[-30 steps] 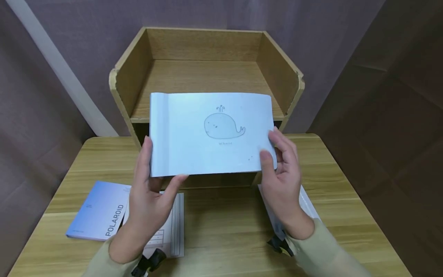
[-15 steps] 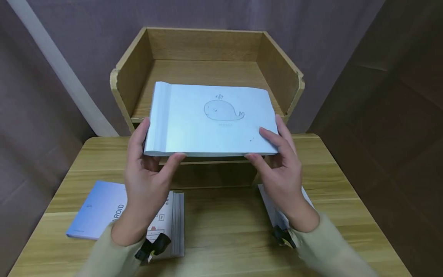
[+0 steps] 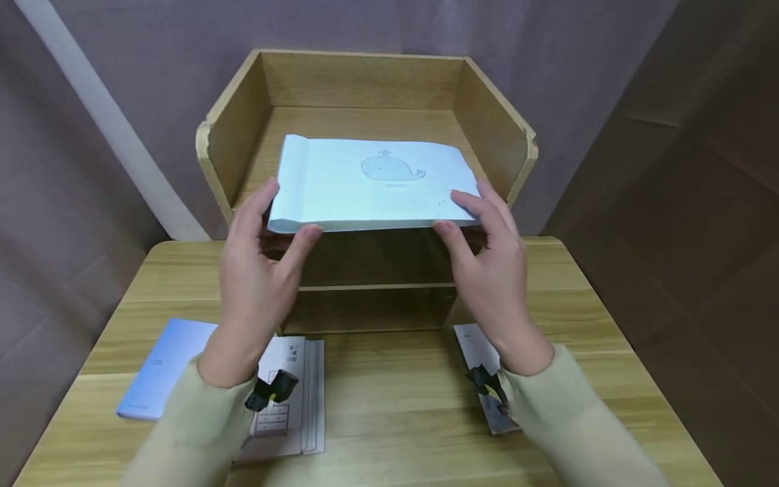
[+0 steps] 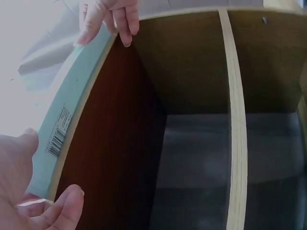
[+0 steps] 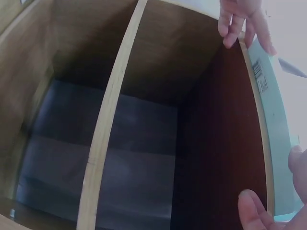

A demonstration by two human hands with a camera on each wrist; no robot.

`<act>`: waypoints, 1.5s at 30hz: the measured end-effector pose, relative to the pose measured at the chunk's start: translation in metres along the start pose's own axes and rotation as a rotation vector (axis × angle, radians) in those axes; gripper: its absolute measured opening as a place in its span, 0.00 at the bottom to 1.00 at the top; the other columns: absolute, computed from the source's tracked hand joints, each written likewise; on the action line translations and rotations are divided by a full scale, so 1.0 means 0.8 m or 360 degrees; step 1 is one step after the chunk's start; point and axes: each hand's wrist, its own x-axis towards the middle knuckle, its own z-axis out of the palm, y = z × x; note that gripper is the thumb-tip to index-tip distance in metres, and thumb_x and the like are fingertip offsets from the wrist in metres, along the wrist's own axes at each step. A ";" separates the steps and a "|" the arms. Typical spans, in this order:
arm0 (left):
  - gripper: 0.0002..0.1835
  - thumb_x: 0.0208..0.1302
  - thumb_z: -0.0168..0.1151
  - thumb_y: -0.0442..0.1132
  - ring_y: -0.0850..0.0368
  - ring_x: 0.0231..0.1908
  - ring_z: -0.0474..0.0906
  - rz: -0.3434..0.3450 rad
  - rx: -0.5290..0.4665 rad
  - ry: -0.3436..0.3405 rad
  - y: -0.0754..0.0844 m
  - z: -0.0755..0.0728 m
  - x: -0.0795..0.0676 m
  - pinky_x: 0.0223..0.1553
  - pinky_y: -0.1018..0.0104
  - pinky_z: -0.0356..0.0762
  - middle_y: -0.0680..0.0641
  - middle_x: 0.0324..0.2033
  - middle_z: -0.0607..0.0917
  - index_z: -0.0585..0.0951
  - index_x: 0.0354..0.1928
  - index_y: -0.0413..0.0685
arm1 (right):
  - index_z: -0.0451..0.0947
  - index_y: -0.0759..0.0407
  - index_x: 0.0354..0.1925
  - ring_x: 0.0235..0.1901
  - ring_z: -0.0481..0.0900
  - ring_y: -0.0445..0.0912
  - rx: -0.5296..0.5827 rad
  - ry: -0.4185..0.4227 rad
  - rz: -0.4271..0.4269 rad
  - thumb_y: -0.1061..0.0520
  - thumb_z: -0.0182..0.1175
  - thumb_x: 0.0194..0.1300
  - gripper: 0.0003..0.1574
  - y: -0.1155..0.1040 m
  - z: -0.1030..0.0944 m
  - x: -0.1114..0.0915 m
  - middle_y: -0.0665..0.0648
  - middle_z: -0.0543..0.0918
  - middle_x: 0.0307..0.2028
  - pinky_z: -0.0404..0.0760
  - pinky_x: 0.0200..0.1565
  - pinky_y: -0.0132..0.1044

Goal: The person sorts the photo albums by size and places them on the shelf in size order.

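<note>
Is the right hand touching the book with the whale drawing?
Touching. In the head view, the right hand has one fingertip lying on the book.

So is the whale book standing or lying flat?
Roughly flat. The whale book has its drawing facing up, thin edge toward us.

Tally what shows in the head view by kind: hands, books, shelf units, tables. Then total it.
Hands: 2 (left hand, right hand)
Books: 4 (whale book, blue book, white book, book by the right wrist); I cannot tell whether more lie under the white one
Shelf units: 1 (wooden shelf)
Tables: 1 (table)
Total: 8
</note>
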 end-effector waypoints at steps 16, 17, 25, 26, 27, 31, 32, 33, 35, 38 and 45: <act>0.29 0.61 0.66 0.56 0.52 0.44 0.78 -0.0023 0.0419 0.0039 0.000 0.003 0.027 0.40 0.57 0.78 0.47 0.55 0.79 0.77 0.60 0.50 | 0.76 0.49 0.61 0.57 0.75 0.46 -0.0331 -0.0196 0.0208 0.36 0.58 0.65 0.31 -0.013 0.007 0.030 0.55 0.68 0.67 0.80 0.43 0.40; 0.29 0.61 0.65 0.56 0.52 0.44 0.78 -0.0025 0.0417 0.0031 0.000 0.003 0.027 0.40 0.57 0.78 0.47 0.56 0.79 0.77 0.60 0.50 | 0.76 0.49 0.61 0.59 0.73 0.45 -0.0327 -0.0195 0.0207 0.36 0.58 0.65 0.32 -0.012 0.007 0.031 0.54 0.67 0.67 0.80 0.43 0.39; 0.30 0.63 0.67 0.45 0.54 0.35 0.80 0.0019 0.0214 -0.0058 -0.008 -0.001 0.016 0.38 0.66 0.80 0.48 0.58 0.74 0.71 0.66 0.52 | 0.66 0.52 0.68 0.54 0.74 0.44 -0.0159 -0.0157 0.0147 0.42 0.59 0.67 0.35 0.001 0.009 0.020 0.52 0.66 0.66 0.77 0.52 0.40; 0.30 0.62 0.67 0.41 0.55 0.36 0.80 0.0047 0.0149 -0.0062 -0.010 -0.003 0.011 0.39 0.67 0.80 0.48 0.58 0.73 0.70 0.66 0.51 | 0.64 0.52 0.69 0.50 0.76 0.44 -0.0120 -0.0139 0.0137 0.44 0.59 0.68 0.36 0.003 0.009 0.016 0.51 0.65 0.66 0.79 0.47 0.37; 0.31 0.61 0.68 0.37 0.55 0.37 0.80 0.0091 0.0083 -0.0061 -0.012 -0.004 0.007 0.40 0.68 0.80 0.47 0.58 0.72 0.69 0.67 0.49 | 0.62 0.52 0.70 0.45 0.77 0.44 -0.0077 -0.0116 0.0122 0.46 0.60 0.68 0.36 0.004 0.010 0.010 0.50 0.65 0.65 0.81 0.41 0.34; 0.35 0.54 0.69 0.22 0.51 0.45 0.79 0.0290 -0.0145 -0.0047 -0.019 -0.011 -0.019 0.45 0.67 0.80 0.42 0.62 0.69 0.69 0.65 0.39 | 0.59 0.53 0.70 0.45 0.77 0.45 0.0066 0.0012 -0.0014 0.55 0.61 0.66 0.38 0.005 0.010 -0.013 0.50 0.61 0.65 0.81 0.35 0.30; 0.35 0.52 0.69 0.21 0.50 0.46 0.78 0.0334 -0.0177 -0.0054 -0.022 -0.014 -0.026 0.46 0.66 0.80 0.40 0.62 0.68 0.69 0.64 0.36 | 0.59 0.55 0.69 0.46 0.77 0.46 0.0105 0.0049 -0.0072 0.58 0.62 0.65 0.38 0.006 0.010 -0.019 0.52 0.61 0.65 0.81 0.36 0.30; 0.34 0.54 0.69 0.22 0.50 0.47 0.77 0.0366 -0.0191 -0.0066 -0.025 -0.016 -0.033 0.47 0.65 0.80 0.39 0.63 0.68 0.69 0.63 0.35 | 0.59 0.57 0.69 0.46 0.77 0.48 0.0145 0.0088 -0.0128 0.60 0.62 0.64 0.38 0.006 0.011 -0.026 0.54 0.60 0.65 0.80 0.37 0.30; 0.30 0.59 0.68 0.29 0.49 0.49 0.77 0.0387 -0.0176 -0.0115 -0.031 -0.022 -0.047 0.48 0.66 0.79 0.38 0.63 0.68 0.70 0.63 0.35 | 0.61 0.61 0.67 0.47 0.77 0.50 0.0193 0.0155 -0.0222 0.63 0.64 0.62 0.38 0.007 0.014 -0.039 0.58 0.62 0.63 0.81 0.38 0.32; 0.31 0.64 0.65 0.46 0.48 0.50 0.76 0.0338 -0.0088 -0.0234 -0.041 -0.030 -0.067 0.50 0.68 0.77 0.40 0.63 0.68 0.70 0.65 0.38 | 0.62 0.68 0.64 0.45 0.77 0.54 0.0223 0.0151 -0.0269 0.65 0.66 0.58 0.38 0.011 0.020 -0.060 0.65 0.67 0.58 0.81 0.40 0.38; 0.41 0.52 0.76 0.46 0.53 0.49 0.74 0.0058 0.0287 -0.0537 -0.063 -0.049 -0.120 0.44 0.65 0.78 0.43 0.63 0.67 0.69 0.67 0.46 | 0.63 0.62 0.64 0.50 0.75 0.51 0.0269 -0.0216 0.0019 0.62 0.71 0.55 0.42 0.020 0.045 -0.114 0.61 0.73 0.54 0.79 0.49 0.42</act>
